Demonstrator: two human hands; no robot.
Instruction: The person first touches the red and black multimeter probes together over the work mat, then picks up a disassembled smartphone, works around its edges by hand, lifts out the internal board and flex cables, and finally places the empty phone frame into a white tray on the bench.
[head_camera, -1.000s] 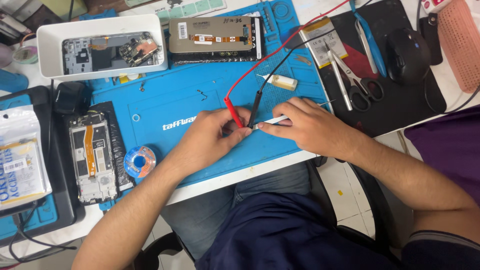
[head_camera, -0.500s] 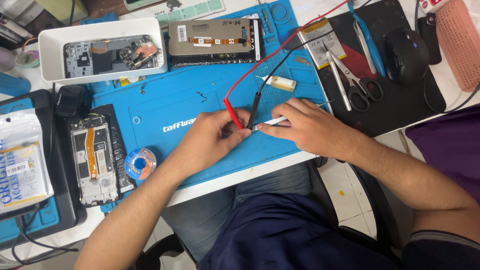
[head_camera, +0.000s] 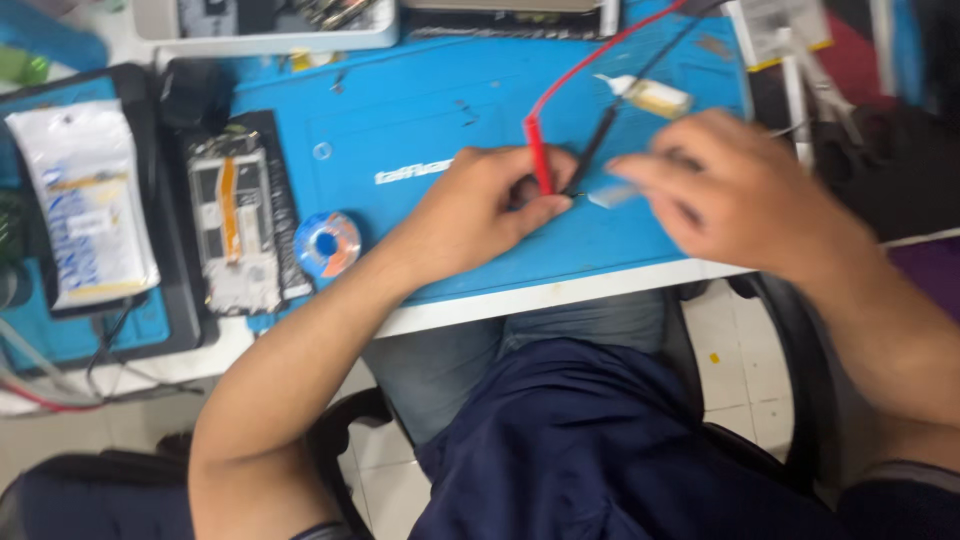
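A: Probes first: the red probe and the black probe are meeting at the mat's front edge, and the left hand is resting right under them. Why there?

B: It is steadying something small at the tips. Its fingers are curling closed around the red probe's lower end, so the tip is staying planted; what it touches is hidden beneath the hand.

A: And the right hand?

B: It is blurring, so I cannot tell whether it is closed. A pale, thin tool is showing at its fingertips, pointing toward the probe tips.

A: What is sitting around them?

B: An opened phone is lying near the mat's left edge with a solder reel just beside it, within reach. A white packet is lying further left on a dark tray.

A: The surface?

B: A white bench is carrying the blue mat; pale floor tiles are showing below, past the person's lap.
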